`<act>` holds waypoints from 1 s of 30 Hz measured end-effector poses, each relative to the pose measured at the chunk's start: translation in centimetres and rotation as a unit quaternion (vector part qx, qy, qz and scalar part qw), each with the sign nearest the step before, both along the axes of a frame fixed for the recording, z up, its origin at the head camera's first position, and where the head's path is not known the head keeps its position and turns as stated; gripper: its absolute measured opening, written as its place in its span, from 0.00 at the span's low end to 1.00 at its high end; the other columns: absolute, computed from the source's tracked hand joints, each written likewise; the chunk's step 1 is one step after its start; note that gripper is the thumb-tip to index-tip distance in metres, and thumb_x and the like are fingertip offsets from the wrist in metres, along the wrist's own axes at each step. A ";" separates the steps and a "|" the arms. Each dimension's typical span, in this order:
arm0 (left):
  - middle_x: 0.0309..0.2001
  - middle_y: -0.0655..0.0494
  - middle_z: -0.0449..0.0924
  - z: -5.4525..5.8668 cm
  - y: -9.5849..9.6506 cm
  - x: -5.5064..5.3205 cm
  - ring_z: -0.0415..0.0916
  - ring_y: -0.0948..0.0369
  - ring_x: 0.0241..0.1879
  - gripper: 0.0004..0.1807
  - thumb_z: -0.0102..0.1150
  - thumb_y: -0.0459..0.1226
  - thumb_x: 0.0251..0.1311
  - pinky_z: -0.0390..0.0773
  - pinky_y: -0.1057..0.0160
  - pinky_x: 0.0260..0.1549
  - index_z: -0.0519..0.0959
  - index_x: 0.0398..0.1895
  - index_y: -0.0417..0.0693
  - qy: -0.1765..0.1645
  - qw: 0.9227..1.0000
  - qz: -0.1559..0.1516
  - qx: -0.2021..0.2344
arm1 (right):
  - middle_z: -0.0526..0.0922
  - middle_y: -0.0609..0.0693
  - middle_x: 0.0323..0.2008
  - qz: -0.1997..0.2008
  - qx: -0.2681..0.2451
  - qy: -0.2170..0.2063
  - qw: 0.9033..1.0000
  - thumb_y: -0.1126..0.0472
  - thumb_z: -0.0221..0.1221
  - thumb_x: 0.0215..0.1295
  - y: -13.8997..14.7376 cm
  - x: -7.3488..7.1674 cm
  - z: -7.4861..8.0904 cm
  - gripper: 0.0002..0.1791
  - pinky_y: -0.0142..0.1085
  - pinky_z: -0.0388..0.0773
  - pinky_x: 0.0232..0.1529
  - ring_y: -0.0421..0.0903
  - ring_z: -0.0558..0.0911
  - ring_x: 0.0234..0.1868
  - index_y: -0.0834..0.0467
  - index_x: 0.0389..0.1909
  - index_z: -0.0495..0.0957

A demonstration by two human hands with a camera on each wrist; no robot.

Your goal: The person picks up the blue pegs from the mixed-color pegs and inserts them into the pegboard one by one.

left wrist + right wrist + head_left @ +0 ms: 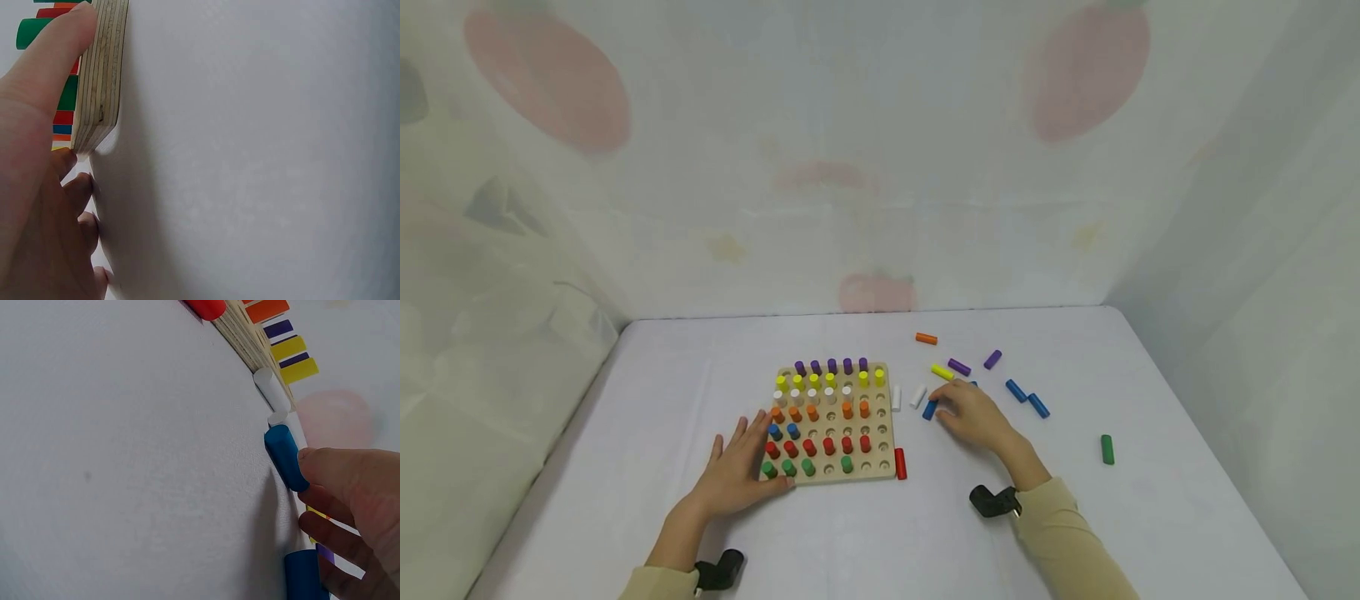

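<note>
In the head view, a wooden pegboard (874, 457) holds rows of coloured pegs: purple, yellow, white, orange, blue, red and green. My left hand (733, 475) rests at its left front corner, fingers extended along the left side. The thumb (78, 31) lies against the board's front edge in the left wrist view. Right of the board, my right hand (973, 414) pinches a blue peg (929, 410) between thumb and index finger, low over the table. The right wrist view shows that peg tilted, with another blue peg (303, 575) beneath the other fingers.
Two white pegs (917, 396) and a red peg (900, 463) lie beside the board. Farther out are an orange peg (927, 338), a yellow peg (942, 372), purple pegs (992, 359), blue pegs (1038, 406) and a green peg (1107, 449). Pale curtains surround the table.
</note>
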State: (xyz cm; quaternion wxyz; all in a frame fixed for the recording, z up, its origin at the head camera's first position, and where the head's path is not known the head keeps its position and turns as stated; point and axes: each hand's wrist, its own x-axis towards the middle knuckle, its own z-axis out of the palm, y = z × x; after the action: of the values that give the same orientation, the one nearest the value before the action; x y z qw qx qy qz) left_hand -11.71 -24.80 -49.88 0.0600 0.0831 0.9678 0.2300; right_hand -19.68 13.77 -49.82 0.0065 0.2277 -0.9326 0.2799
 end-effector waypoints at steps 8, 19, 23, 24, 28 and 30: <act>0.72 0.46 0.47 -0.4 -0.1 -0.2 0.39 0.41 0.70 0.61 0.62 0.67 0.37 0.33 0.32 0.61 0.49 0.72 0.49 -0.004 1.000 0.000 0.000 | 0.77 0.45 0.39 -0.005 0.003 0.007 1.000 0.62 0.64 0.54 -0.2 -0.4 -0.1 0.12 0.36 0.75 0.45 0.39 0.74 0.39 0.54 0.41 0.79; 0.72 0.46 0.47 -0.7 -0.3 -0.2 0.38 0.41 0.70 0.61 0.61 0.68 0.36 0.33 0.32 0.61 0.49 0.72 0.50 -0.005 1.000 0.001 -0.004 | 0.75 0.46 0.34 -0.015 0.011 0.024 1.000 0.60 0.66 0.52 -0.7 -0.6 -0.5 0.10 0.34 0.74 0.39 0.40 0.71 0.35 0.53 0.36 0.80; 0.72 0.46 0.48 -0.7 -0.3 -0.2 0.39 0.41 0.70 0.61 0.62 0.68 0.36 0.33 0.32 0.61 0.49 0.72 0.50 -0.003 1.000 0.001 -0.002 | 0.75 0.46 0.35 -0.011 0.009 0.026 1.000 0.60 0.66 0.52 -0.8 -0.6 -0.5 0.11 0.35 0.75 0.40 0.40 0.72 0.36 0.53 0.37 0.80; 0.72 0.46 0.48 -0.7 -0.2 -0.2 0.39 0.41 0.70 0.61 0.62 0.68 0.37 0.33 0.32 0.61 0.49 0.72 0.50 -0.003 1.000 0.000 -0.002 | 0.76 0.45 0.36 -0.010 0.008 0.024 1.000 0.60 0.66 0.52 -0.8 -0.6 -0.6 0.11 0.35 0.75 0.41 0.40 0.72 0.37 0.52 0.37 0.80; 0.72 0.46 0.48 -0.6 -0.2 -0.1 0.39 0.41 0.70 0.61 0.62 0.67 0.36 0.34 0.32 0.61 0.49 0.72 0.49 0.000 1.000 0.001 -0.001 | 0.76 0.43 0.38 -0.003 0.006 0.014 1.000 0.60 0.65 0.54 -0.9 -0.7 -0.7 0.11 0.35 0.75 0.45 0.39 0.72 0.40 0.51 0.39 0.80; 0.72 0.46 0.48 -0.6 -0.2 -0.1 0.39 0.41 0.70 0.61 0.62 0.67 0.36 0.34 0.32 0.61 0.50 0.72 0.49 0.000 1.000 0.001 0.000 | 0.76 0.43 0.39 0.002 0.002 0.011 1.000 0.61 0.64 0.54 -0.9 -0.7 -0.8 0.11 0.36 0.74 0.47 0.39 0.72 0.42 0.50 0.39 0.80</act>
State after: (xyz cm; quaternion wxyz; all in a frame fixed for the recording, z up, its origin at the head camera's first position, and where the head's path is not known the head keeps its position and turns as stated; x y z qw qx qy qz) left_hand -11.82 -24.96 -50.51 0.0601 0.0822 0.9679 0.2296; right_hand -20.40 12.83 -50.63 0.0158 0.2326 -0.9327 0.2751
